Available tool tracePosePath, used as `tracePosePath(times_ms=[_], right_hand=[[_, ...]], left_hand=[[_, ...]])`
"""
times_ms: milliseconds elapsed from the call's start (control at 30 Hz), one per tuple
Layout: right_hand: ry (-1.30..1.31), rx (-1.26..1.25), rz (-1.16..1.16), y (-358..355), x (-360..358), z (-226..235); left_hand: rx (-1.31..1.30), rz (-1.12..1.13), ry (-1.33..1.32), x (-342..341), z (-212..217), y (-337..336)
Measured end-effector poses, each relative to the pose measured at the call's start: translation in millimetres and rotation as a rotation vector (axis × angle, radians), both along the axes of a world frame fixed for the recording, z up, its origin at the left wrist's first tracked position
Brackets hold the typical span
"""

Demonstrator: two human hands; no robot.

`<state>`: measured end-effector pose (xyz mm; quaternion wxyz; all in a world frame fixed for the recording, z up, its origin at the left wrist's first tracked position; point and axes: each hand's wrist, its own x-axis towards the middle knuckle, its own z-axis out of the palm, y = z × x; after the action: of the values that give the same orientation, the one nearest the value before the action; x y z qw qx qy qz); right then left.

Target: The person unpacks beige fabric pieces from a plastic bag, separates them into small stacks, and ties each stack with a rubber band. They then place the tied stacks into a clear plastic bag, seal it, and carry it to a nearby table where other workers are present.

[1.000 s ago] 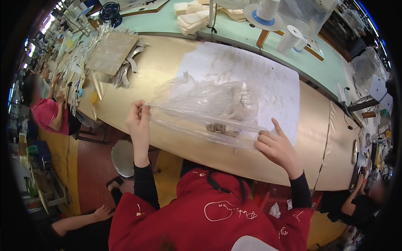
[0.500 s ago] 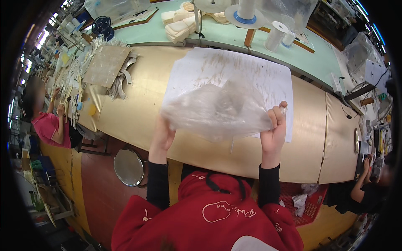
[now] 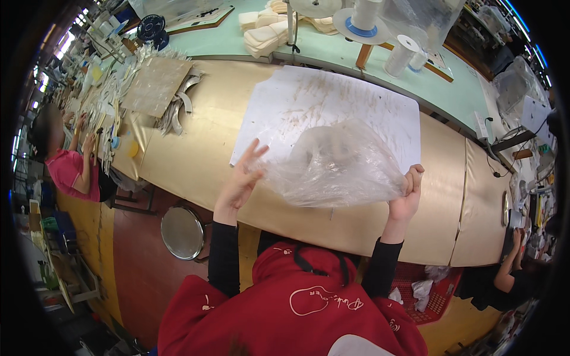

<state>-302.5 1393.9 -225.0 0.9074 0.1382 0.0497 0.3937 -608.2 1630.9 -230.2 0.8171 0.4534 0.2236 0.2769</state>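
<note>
A clear, crumpled plastic bag [image 3: 338,166] hangs puffed out above the table, in front of my chest. My right hand [image 3: 408,193] is closed on the bag's right corner. At the opposite end, my left hand [image 3: 242,181] has its fingers spread apart beside the bag's left edge. Whether its fingertips still touch the plastic is hard to make out. Beneath the bag lies a white sheet [image 3: 267,107] with brownish streaks, on the gold-coloured table cover [image 3: 205,142]. Something greyish shows through the film, too blurred to name.
Behind runs a pale green worktop [image 3: 219,44] with stacked cream fabric pieces [image 3: 264,37] and white thread cones [image 3: 401,56]. A flat board [image 3: 155,86] lies on scraps at left. A round stool [image 3: 182,233] and red basket [image 3: 436,299] stand below. People work at both sides.
The bag and my right hand have shifted right and slightly nearer to me. My left hand has risen into view from behind the bag's edge, its fingers now spread.
</note>
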Motion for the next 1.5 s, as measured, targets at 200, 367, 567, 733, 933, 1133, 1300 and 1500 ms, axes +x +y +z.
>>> tracePosePath(times_ms=[200,367,567,733,933,1133,1300,1500], right_hand=[[0.045,-0.085,-0.004,-6,-3,-2],[0.129,-0.057,0.028,4,-16,6],[-1.047,-0.602,-0.373,10,-59,38],[-2.235,-0.937,-0.268,47,-94,47],[-2.707,-1.113,0.361,65,-107,21],[-1.607,-0.977,0.090,38,-79,29],[-0.987,-0.940,0.195,33,-76,48],[-1.124,-0.993,0.214,52,-100,46]], left_hand=[[0.147,-0.015,0.471,-3,-21,-6],[-0.133,0.326,-0.135,29,-3,-26],[-0.227,0.084,-0.846,56,29,-23],[0.008,0.063,-0.571,56,41,-29],[0.688,0.133,-0.086,56,29,-48],[-0.270,-0.241,-0.532,57,6,-37],[-0.272,-0.646,-0.146,69,36,-42],[0.122,-0.477,0.131,95,42,-81]])
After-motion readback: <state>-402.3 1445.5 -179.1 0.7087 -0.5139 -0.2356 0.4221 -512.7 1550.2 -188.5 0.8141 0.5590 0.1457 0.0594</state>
